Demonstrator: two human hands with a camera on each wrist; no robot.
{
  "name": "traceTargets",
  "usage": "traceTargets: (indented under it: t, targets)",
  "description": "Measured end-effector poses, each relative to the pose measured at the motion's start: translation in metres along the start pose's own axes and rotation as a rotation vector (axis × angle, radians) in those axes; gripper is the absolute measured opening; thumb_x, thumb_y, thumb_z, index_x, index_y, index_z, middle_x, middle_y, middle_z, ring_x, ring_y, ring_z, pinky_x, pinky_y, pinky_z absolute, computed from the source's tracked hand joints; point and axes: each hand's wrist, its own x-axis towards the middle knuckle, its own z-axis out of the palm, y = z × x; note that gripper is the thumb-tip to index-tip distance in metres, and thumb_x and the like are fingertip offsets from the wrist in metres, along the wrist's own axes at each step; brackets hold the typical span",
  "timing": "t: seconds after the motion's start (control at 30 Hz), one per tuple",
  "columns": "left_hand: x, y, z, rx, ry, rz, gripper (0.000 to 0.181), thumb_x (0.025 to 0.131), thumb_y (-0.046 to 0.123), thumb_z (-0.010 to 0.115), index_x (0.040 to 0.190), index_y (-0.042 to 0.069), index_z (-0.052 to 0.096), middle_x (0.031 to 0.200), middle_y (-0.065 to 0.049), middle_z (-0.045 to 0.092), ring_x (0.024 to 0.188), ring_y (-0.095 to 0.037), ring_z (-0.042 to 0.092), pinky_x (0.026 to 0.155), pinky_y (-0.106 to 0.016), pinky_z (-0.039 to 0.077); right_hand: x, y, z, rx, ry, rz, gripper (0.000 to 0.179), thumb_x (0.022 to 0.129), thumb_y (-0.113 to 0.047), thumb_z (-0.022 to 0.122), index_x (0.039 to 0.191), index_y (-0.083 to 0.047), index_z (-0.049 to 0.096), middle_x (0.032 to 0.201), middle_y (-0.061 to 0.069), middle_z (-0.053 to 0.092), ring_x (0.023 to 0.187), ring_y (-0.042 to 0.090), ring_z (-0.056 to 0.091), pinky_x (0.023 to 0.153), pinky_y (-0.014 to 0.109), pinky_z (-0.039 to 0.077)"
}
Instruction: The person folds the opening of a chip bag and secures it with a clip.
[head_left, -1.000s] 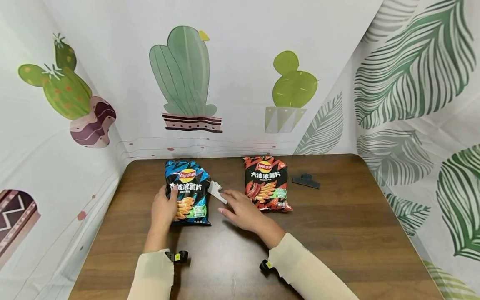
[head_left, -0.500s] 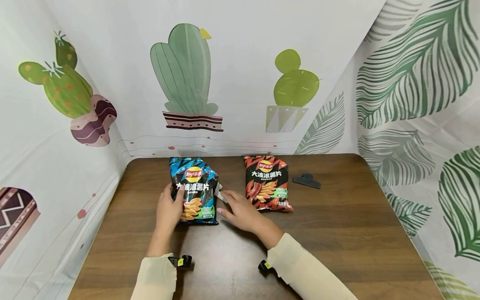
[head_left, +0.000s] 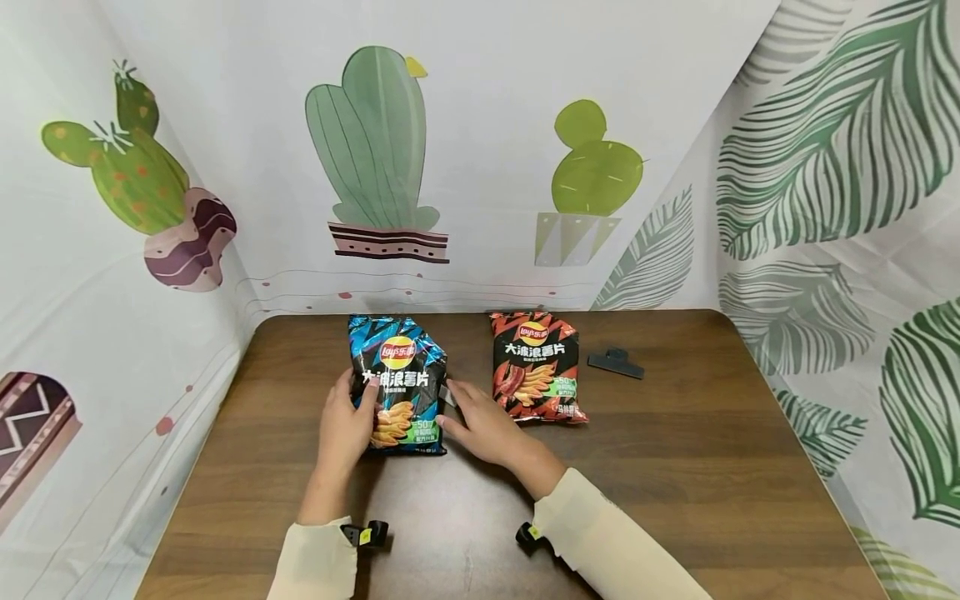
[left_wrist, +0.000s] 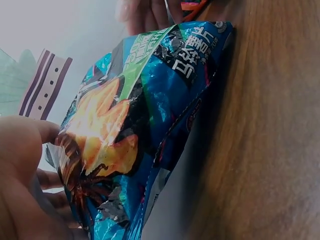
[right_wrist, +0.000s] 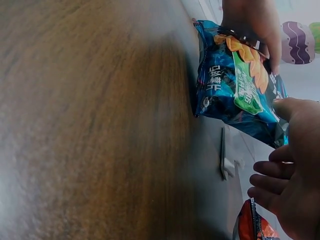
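A blue Lay's chip bag [head_left: 405, 392] leans up off the table. My left hand [head_left: 347, 429] grips its left edge, thumb on the printed front and fingers behind; in the left wrist view that hand [left_wrist: 25, 180] shows at the bag's side. My right hand [head_left: 483, 425] is at the bag's right edge, its fingers extended. In the right wrist view the thumb of this hand [right_wrist: 305, 165] reaches the bag's edge, though firm contact is hard to tell. A white clip [head_left: 447, 395] lies between bag and right fingers, mostly hidden in the head view.
A red Lay's chip bag [head_left: 535, 367] lies just right of my right hand. Beyond it rests a black clip [head_left: 616, 362]. The brown wooden table [head_left: 675, 467] ends at a patterned cloth backdrop [head_left: 495, 167].
My left hand has brought the blue chip bag rightward, up to my right hand, and the bag now covers most of the white clip. The right hand has barely moved.
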Motion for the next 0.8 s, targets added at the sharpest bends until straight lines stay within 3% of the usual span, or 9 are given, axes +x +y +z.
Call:
traceTargets:
  t: [0.3,0.57,0.8]
  targets:
    - [-0.006,0.008,0.003,-0.011,-0.028,0.039,0.080,0.101,0.060,0.047,0.157,0.006,0.031,0.152,-0.024,0.045,0.143,-0.041,0.041,0.117,-0.059,0.032,0.001,-0.002,-0.001,0.030,0.021,0.047,0.079,0.105,-0.051,0.046,0.161,-0.003,0.018,0.162,0.019,0.034,0.150,0.033,0.035,0.121,0.048,0.032]
    - [-0.010,0.016,0.005,-0.012,-0.031,0.073,0.079,0.101,0.057,0.049,0.157,0.005,0.031,0.154,-0.024,0.043,0.143,-0.043,0.041,0.117,-0.061,0.032,0.001,0.001,-0.001,0.137,0.049,0.093,0.084,0.105,-0.055,0.044,0.163,-0.007,0.007,0.167,0.019,0.021,0.152,0.034,0.030,0.122,0.051,0.030]
    - [-0.013,0.022,0.008,-0.034,-0.039,0.089,0.080,0.102,0.055,0.050,0.158,0.003,0.028,0.157,-0.026,0.040,0.145,-0.045,0.038,0.118,-0.061,0.030,-0.001,0.001,-0.003,0.223,0.080,0.109,0.085,0.104,-0.055,0.044,0.163,-0.007,0.005,0.166,0.018,0.025,0.149,0.035,0.035,0.120,0.052,0.032]
